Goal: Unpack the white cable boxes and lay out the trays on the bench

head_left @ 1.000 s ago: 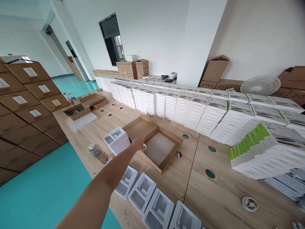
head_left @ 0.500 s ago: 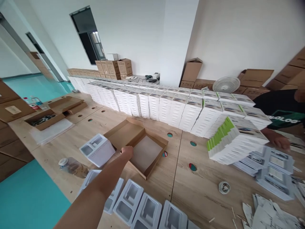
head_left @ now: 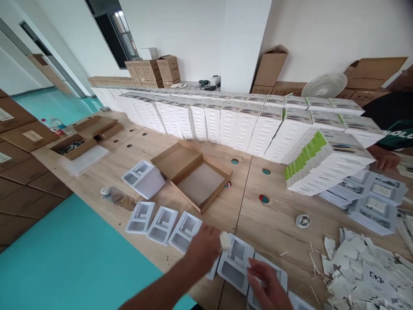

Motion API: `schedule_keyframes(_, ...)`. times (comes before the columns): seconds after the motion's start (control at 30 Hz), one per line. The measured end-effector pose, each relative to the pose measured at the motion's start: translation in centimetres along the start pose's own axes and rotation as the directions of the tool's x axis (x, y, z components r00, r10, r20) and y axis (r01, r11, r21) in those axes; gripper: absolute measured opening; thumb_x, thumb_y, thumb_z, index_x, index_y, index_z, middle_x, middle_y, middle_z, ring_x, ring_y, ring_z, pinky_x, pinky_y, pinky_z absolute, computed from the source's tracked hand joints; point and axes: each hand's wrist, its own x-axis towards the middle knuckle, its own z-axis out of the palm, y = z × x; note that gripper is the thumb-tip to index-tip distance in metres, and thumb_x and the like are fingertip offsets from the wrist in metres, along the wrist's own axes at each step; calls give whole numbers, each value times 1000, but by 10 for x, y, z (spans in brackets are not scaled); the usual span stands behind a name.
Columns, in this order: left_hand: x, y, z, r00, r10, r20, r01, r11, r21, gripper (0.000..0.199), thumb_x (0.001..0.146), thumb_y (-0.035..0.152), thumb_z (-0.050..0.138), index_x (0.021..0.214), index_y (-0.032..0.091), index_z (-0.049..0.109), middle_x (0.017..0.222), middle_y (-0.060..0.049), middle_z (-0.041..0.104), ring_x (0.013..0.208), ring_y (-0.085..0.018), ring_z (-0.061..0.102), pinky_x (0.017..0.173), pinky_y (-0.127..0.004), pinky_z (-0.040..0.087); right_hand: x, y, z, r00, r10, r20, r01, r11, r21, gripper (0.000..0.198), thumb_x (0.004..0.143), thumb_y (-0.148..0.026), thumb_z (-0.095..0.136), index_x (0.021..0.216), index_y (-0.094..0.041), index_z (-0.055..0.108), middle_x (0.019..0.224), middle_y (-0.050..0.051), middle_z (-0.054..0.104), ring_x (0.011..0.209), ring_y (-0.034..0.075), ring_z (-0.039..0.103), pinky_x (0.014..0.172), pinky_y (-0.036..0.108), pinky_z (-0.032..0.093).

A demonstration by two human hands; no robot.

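Note:
My left hand is closed around a small white block that sticks out at its fingertips, above a row of grey-white plastic trays. My right hand hovers low over another plastic tray, its thumb and fingers apart. A pale patch shows between those fingers, too blurred to name. Between both hands lies a moulded tray with two recesses. More trays run in a row to the left. Behind them stands an open cardboard box with a white sheet on its bottom.
A stack of trays and a plastic jar lie left. Long rows of white boxes line the back. Right are a tilted box stack, a white coil, paper scraps and a co-worker's hand.
My left hand has moved from the open cardboard box toward the front right, over the trays, with a small white block showing. My right hand has come into view. The view has shifted downward.

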Motion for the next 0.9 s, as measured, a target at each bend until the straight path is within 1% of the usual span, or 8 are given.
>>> schedule_keyframes(0.13, -50, 28, 45, 994, -107, 36, 111, 987, -116, 47, 72, 10, 58, 117, 21, 59, 114, -11, 64, 111, -32, 52, 91, -44, 47, 16, -23, 55, 951, -103, 292, 104, 994, 13, 20, 75, -45, 59, 81, -26, 55, 81, 3, 64, 79, 25, 64, 64, 36, 54)
schedule_keyframes(0.27, -90, 8, 46, 932, -344, -114, 312, 923, -226, 68, 67, 8, 61, 133, 24, 51, 120, -11, 63, 115, -31, 52, 98, -44, 44, 29, -41, 75, 849, -156, 504, 142, 988, 65, 11, 72, -31, 59, 76, -24, 52, 75, -1, 62, 74, 21, 60, 66, 31, 48)
schedule_keyframes(0.33, -113, -21, 39, 855, -465, -231, 370, 858, -358, 70, 69, 16, 67, 136, 25, 49, 125, -11, 62, 119, -31, 52, 102, -44, 43, 39, -52, 85, 806, -171, 566, 150, 985, 85, 8, 73, -28, 58, 79, -23, 54, 79, -1, 63, 76, 20, 60, 69, 31, 47)
schedule_keyframes(0.43, -147, -88, 23, 668, -698, -259, 467, 664, -584, 47, 75, 38, 68, 119, 23, 64, 124, -12, 65, 114, -33, 58, 96, -44, 46, 58, -75, 115, 795, -233, 560, 221, 971, 90, 11, 77, -29, 57, 87, -23, 58, 88, 0, 66, 82, 21, 61, 75, 31, 47)
schedule_keyframes(0.5, -160, -139, 8, 556, -790, -258, 489, 562, -667, 41, 77, 47, 64, 108, 21, 68, 114, -12, 70, 109, -33, 62, 93, -44, 47, 72, -93, 151, 787, -327, 523, 345, 936, 67, 17, 78, -29, 58, 94, -24, 60, 94, 2, 67, 89, 22, 61, 78, 33, 47)
schedule_keyframes(0.57, -162, -190, -9, 503, -810, -302, 462, 547, -699, 41, 77, 51, 63, 104, 20, 68, 105, -10, 72, 105, -32, 64, 92, -43, 46, 88, -110, 196, 751, -450, 483, 503, 864, 23, 26, 78, -25, 59, 104, -23, 61, 101, 4, 67, 96, 24, 60, 83, 34, 47)
schedule_keyframes(0.7, -142, -268, -33, 539, -765, -352, 298, 565, -769, 40, 78, 50, 63, 102, 19, 65, 101, -8, 72, 100, -29, 65, 88, -40, 48, 121, -125, 287, 626, -606, 491, 744, 652, -144, 41, 76, -8, 58, 115, -21, 61, 113, 7, 66, 109, 26, 55, 96, 37, 43)
schedule_keyframes(0.9, -115, -318, -36, 617, -714, -331, 124, 504, -855, 29, 78, 43, 65, 92, 18, 57, 114, -12, 67, 95, -23, 66, 81, -36, 53, 125, -104, 333, 642, -538, 546, 766, 471, -437, 39, 82, -7, 56, 118, -21, 64, 128, 9, 60, 117, 27, 51, 101, 40, 40)
